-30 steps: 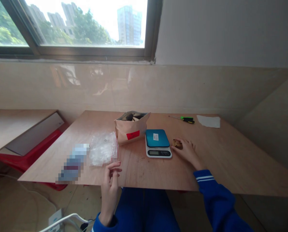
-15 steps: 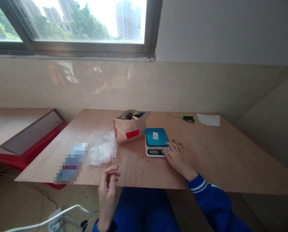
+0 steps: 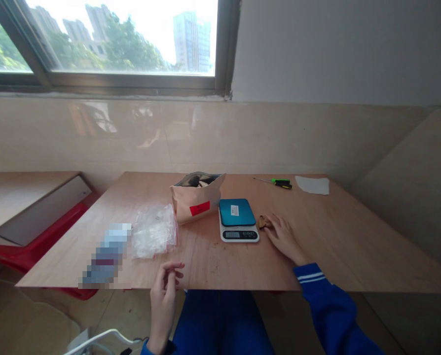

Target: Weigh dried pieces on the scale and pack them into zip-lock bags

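Observation:
My right hand (image 3: 282,238) is just right of the kitchen scale (image 3: 239,234), fingers stretched out and fingertips at a small brown dried-looking piece (image 3: 262,222). Part of that piece is hidden by the fingers, and its kind is unclear. The scale has a white body and a blue weighing plate (image 3: 237,215) with a white label and nothing on it. Its display shows digits too small to read. My left hand (image 3: 165,288) hovers over the table's near edge, fingers loosely bent and apart, holding nothing.
Behind the scale, to its left, stands an open brown pouch (image 3: 194,204) with a red label. Clear zip bags (image 3: 154,231) lie left of it, beside a blurred-out patch (image 3: 105,259). Screwdrivers (image 3: 279,183) and white paper (image 3: 312,185) lie at the back right of the table (image 3: 353,246).
My right hand has moved off the scale's button panel, rightward to the brown piece. The scale's display is now lit. My left hand stays almost where it was; the view has shifted slightly.

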`<state>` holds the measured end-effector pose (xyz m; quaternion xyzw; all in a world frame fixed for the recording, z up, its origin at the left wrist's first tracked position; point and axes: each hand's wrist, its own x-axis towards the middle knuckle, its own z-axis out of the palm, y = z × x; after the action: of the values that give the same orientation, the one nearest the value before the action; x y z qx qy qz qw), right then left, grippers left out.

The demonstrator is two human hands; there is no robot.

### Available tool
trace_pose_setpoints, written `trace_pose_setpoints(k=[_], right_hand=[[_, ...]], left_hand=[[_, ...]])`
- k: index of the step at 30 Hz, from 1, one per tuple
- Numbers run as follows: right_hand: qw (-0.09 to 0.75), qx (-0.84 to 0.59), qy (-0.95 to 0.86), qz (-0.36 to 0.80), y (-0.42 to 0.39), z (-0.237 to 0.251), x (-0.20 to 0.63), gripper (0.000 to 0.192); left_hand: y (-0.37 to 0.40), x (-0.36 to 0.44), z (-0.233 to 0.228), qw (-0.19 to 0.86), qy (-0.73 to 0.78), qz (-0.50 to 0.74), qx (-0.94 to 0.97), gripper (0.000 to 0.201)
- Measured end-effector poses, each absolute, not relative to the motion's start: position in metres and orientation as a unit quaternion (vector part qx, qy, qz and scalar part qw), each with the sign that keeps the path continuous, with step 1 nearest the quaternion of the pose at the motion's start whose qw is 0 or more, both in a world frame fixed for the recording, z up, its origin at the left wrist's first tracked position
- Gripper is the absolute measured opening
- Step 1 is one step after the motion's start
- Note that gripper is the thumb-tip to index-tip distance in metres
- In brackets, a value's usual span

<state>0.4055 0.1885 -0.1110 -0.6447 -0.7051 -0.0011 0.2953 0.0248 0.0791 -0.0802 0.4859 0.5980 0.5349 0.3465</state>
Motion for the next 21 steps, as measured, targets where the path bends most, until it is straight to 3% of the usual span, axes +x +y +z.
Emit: trace_pose_setpoints(k=[8,15,21], right_hand=[[0.325,-0.613,-0.720,0.007,0.195,-0.130,0.405,0.040],[0.274,-0.642,-0.714,-0.053,0.187,-0.135,0.395,0.047],[0.292,-0.636,-0.713,-0.035,0.186,-0.132,0.395,0.044]], left_hand=[[0.124,0.012,-0.094,0.205,0.610,0.481,0.596,0.022],[0.118,0.021,-0.103,0.127,0.631,0.419,0.640,0.023],[0.116,0.023,-0.106,0.090,0.635,0.402,0.653,0.021]])
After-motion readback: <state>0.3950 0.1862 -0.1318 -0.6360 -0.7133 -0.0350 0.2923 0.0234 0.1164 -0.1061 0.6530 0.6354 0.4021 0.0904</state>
